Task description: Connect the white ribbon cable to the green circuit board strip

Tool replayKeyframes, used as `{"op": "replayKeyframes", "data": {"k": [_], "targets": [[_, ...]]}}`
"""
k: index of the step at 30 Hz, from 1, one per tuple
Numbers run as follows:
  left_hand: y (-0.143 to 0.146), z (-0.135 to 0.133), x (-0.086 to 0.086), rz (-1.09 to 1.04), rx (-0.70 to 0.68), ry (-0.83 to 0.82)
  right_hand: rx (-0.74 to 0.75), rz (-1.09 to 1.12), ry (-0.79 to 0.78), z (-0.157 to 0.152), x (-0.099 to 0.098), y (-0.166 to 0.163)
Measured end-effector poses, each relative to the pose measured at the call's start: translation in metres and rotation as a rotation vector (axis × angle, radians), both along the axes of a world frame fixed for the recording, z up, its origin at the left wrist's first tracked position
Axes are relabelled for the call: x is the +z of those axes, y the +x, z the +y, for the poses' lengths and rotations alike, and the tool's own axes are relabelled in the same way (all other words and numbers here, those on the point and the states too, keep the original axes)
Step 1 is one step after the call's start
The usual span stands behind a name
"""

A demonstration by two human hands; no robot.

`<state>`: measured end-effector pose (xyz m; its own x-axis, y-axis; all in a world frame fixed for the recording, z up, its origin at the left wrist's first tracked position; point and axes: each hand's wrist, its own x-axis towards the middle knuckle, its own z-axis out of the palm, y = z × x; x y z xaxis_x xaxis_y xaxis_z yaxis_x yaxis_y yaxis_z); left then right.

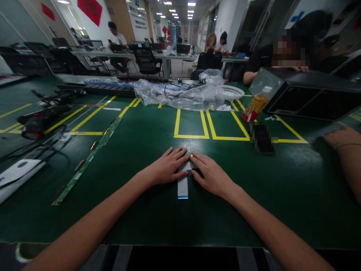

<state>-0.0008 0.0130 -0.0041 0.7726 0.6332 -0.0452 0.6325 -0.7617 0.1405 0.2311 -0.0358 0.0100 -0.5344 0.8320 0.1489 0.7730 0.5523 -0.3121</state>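
Observation:
A flat white ribbon cable (182, 186) with a blue strip on its near end lies on the green table (158, 214) in front of me. From the left, my left hand (168, 166) rests over its far part, palm down, fingers stretched out and a little spread. My right hand (212, 171) lies opposite, its extended fingers close to or touching the left fingertips above the cable. Between the hands the far stretch of the cable is partly covered, so its shape there cannot be made out. Neither hand wraps around anything.
A long narrow green circuit board (90, 158) lies to the left. Beyond are clear plastic wrap (175, 94), a white basket (229, 92), a drink bottle (256, 104), a blurred dark object (262, 138) and a black case (307, 94). Another person's hand (345, 137) rests at right.

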Motion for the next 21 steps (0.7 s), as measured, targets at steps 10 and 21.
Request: {"op": "replayKeyframes", "data": {"k": [10,21], "targets": [[-0.124,0.059,0.004,0.097,1.049,0.145,-0.005,-0.047,0.000,-0.003,0.001,0.004],[-0.155,0.071,-0.006,0.019,1.224,0.125,0.004,-0.028,-0.016,-0.004,0.002,0.006]]}}
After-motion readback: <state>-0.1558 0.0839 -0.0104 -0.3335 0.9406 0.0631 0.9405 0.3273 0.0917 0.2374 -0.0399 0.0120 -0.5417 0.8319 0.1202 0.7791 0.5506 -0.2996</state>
